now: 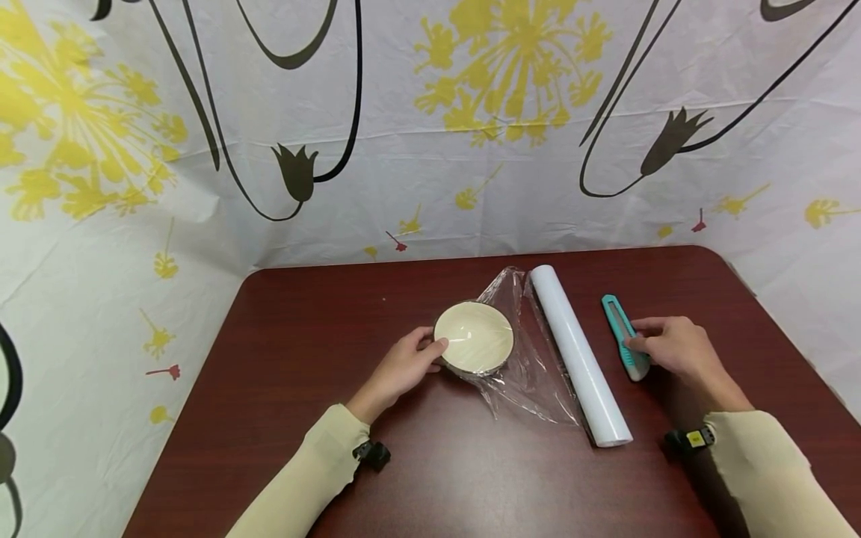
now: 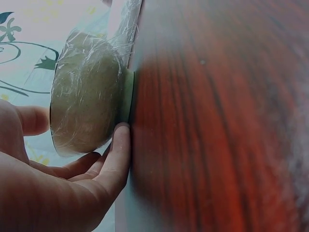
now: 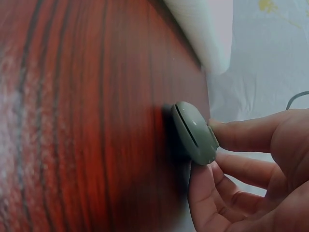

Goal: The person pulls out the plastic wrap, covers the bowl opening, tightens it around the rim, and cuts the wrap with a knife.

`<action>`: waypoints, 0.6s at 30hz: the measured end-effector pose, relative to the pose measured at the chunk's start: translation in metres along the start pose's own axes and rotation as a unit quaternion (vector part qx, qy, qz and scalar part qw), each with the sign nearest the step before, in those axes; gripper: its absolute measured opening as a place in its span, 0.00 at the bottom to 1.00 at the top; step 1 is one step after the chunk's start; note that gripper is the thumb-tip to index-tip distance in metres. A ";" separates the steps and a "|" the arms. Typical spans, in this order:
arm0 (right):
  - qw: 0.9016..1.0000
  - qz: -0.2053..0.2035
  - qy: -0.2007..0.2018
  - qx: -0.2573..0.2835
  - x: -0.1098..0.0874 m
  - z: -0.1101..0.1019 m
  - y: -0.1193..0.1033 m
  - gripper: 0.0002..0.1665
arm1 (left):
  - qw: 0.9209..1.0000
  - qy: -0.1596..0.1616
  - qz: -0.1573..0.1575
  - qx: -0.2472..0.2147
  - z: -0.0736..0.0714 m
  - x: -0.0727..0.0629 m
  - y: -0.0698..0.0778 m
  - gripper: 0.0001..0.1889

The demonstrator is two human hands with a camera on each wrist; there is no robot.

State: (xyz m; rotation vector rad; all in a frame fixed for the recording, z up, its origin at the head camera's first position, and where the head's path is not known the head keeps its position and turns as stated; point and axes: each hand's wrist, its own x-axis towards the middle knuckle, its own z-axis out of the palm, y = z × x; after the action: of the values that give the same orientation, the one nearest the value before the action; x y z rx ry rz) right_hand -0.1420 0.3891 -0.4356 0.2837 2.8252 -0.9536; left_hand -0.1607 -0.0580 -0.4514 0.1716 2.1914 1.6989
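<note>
A round cream bowl point(image 1: 474, 338) stands on the table, with clear plastic wrap point(image 1: 538, 385) around its side and spreading to the right. My left hand point(image 1: 408, 362) grips the bowl's left side, thumb at the rim and fingers low against the wall. In the left wrist view the wrapped bowl point(image 2: 84, 92) shows its crinkled film and narrow foot. My right hand point(image 1: 679, 349) pinches a teal utility knife point(image 1: 620, 332) near its lower end, between thumb and fingers. The right wrist view shows the knife's rounded end point(image 3: 195, 133) close over the table; no blade shows.
A white roll of plastic wrap point(image 1: 580, 355) lies slantwise between the bowl and the knife, film running from it to the bowl. Beneath everything is a dark red wooden table point(image 1: 323, 314). Patterned white cloth point(image 1: 417, 179) hangs behind the table's far edge.
</note>
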 end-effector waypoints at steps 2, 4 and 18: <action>1.000 0.001 -0.002 0.001 0.000 -0.001 0.000 0.32 | 1.000 -0.001 0.001 -0.002 0.000 0.000 0.000 0.27; 1.000 0.002 -0.002 0.000 -0.001 -0.001 0.000 0.32 | 1.000 -0.002 0.003 -0.003 0.000 0.000 0.000 0.27; 0.999 -0.017 0.011 -0.039 -0.002 -0.004 0.002 0.31 | 1.000 -0.002 0.003 -0.017 -0.001 -0.001 -0.001 0.27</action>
State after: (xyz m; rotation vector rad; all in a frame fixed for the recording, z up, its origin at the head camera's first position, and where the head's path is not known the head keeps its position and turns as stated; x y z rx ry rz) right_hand -0.1395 0.3924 -0.4329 0.2394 2.8873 -0.8492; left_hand -0.1598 -0.0599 -0.4515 0.1732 2.1592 1.7367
